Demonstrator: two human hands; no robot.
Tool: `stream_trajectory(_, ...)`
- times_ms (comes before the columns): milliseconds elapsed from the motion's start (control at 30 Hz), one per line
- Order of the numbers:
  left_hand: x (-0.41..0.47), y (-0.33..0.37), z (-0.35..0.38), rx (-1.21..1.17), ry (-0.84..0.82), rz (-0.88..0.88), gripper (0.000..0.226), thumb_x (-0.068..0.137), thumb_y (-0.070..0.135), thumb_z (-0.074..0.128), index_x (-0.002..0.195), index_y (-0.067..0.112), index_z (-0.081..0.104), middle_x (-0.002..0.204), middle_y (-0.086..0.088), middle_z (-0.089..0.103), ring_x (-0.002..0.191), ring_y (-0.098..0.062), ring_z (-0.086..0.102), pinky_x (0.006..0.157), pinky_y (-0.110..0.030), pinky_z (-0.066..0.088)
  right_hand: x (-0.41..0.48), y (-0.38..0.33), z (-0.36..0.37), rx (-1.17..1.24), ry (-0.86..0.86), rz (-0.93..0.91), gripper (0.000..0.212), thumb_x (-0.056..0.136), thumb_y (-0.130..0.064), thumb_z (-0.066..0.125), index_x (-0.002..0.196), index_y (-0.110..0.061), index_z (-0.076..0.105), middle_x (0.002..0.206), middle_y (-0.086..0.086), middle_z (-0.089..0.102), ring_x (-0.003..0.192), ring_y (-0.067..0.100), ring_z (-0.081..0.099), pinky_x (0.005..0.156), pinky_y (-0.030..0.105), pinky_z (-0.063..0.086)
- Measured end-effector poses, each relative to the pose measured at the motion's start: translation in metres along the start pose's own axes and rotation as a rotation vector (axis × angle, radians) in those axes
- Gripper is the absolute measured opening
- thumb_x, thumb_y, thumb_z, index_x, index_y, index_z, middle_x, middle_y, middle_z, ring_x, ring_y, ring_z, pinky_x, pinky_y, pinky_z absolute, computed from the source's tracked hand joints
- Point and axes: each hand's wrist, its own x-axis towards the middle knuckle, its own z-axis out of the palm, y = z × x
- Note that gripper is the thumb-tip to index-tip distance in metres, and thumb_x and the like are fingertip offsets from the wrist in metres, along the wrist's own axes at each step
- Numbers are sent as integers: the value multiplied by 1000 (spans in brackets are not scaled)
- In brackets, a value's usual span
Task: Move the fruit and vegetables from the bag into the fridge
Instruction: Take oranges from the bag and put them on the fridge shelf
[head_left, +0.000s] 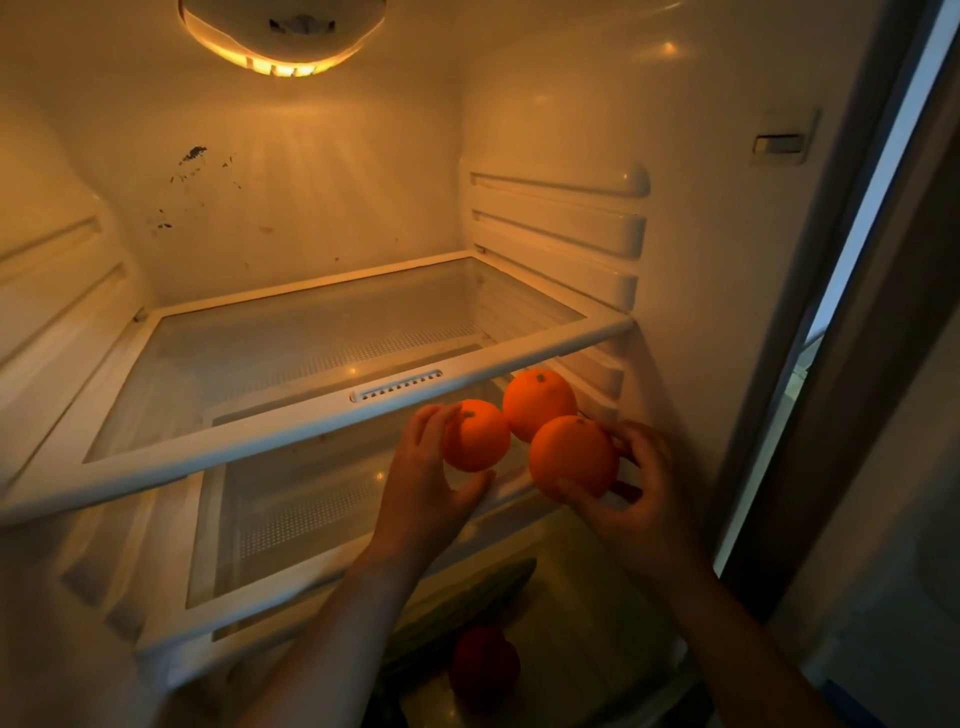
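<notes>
Open fridge (675, 130), lit amber by the lamp (283, 36) at the top. Upper glass shelf (208, 457) bare, slanting across the left and middle. Below it, second glass shelf (291, 509), seen through the upper one.

Left hand (431, 483) reaching in under the upper shelf's front edge, fingers and thumb curled around the left orange (478, 436), gripping it from its left side. Just behind and to the right, rear orange (540, 402), touched by neither hand, apparently resting on the second shelf near the right wall and pressed close against the other two. Right orange (574, 457) nearest the camera, grasped by the right hand (639, 488), thumb under it and fingers wrapped round its right side.

Lower down, in the dim bottom compartment, red pepper (485, 665) beside a long green vegetable (488, 592), kind unclear.
</notes>
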Motion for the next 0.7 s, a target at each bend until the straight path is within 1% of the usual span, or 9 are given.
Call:
stream_trajectory(67, -4, 0, -2, 22, 19, 6, 68, 66, 20, 81, 126, 20, 49, 129, 1, 46, 116, -11, 45, 91, -37, 49, 3, 1, 2, 1, -6, 5, 66, 56, -36, 86, 110, -44, 49, 118, -19, 44, 108, -2, 49, 80, 30, 54)
stream_trajectory(100, -5, 1, -3, 37, 29, 14, 65, 68, 19, 80, 126, 20, 49, 128, 0, 47, 115, -11, 45, 90, -36, 50, 4, 1, 2, 0, -12, 3, 67, 56, -38, 86, 111, -43, 50, 118, -17, 44, 108, -2, 49, 81, 32, 54)
stream_trajectory(200, -8, 2, -4, 79, 38, 30, 59, 72, 17, 77, 125, 17, 51, 126, -3, 49, 112, -11, 45, 88, -31, 48, 7, 0, 4, -19, -17, -15, 69, 54, -50, 78, 116, -33, 52, 118, -13, 46, 109, 3, 50, 81, 36, 55)
stream_trajectory(267, -9, 2, -4, 111, 48, 32, 58, 72, 16, 77, 125, 16, 52, 126, -4, 50, 111, -10, 44, 88, -27, 43, 8, 0, 5, -15, -26, -22, 71, 54, -50, 77, 117, -28, 53, 118, -11, 47, 110, 5, 50, 80, 38, 55)
stream_trajectory(400, -9, 4, -2, 145, 67, 28, 56, 72, 15, 77, 123, 15, 53, 125, -6, 51, 110, -15, 48, 85, -25, 41, 11, 1, 6, -16, -41, -28, 69, 56, -48, 78, 117, -28, 53, 118, -12, 48, 110, 5, 50, 79, 35, 55)
stream_trajectory(433, -9, 4, -2, 146, 69, 26, 56, 72, 15, 77, 123, 15, 53, 124, -6, 51, 110, -14, 47, 85, -25, 40, 13, 2, 6, -19, -46, -31, 69, 56, -45, 80, 117, -28, 53, 118, -12, 48, 109, 4, 50, 78, 33, 55)
stream_trajectory(500, -9, 5, -1, 145, 73, 27, 56, 72, 16, 77, 123, 15, 53, 124, -7, 51, 108, -9, 44, 84, -24, 40, 16, 2, 7, -31, -56, -40, 67, 60, -32, 85, 118, -28, 51, 120, -9, 48, 109, 4, 49, 77, 29, 54)
stream_trajectory(567, -9, 5, -2, 143, 73, 29, 55, 72, 15, 77, 122, 14, 54, 124, -7, 51, 107, -7, 41, 84, -24, 40, 18, 2, 7, -35, -61, -41, 65, 63, -24, 83, 118, -29, 49, 121, -7, 48, 110, 2, 49, 77, 27, 54)
stream_trajectory(700, -9, 5, -2, 136, 67, 29, 55, 73, 15, 77, 122, 15, 54, 124, -7, 51, 109, -13, 47, 85, -25, 42, 20, 1, 11, -12, -58, -4, 63, 64, -26, 82, 117, -31, 48, 119, -10, 49, 109, -2, 49, 79, 28, 53)
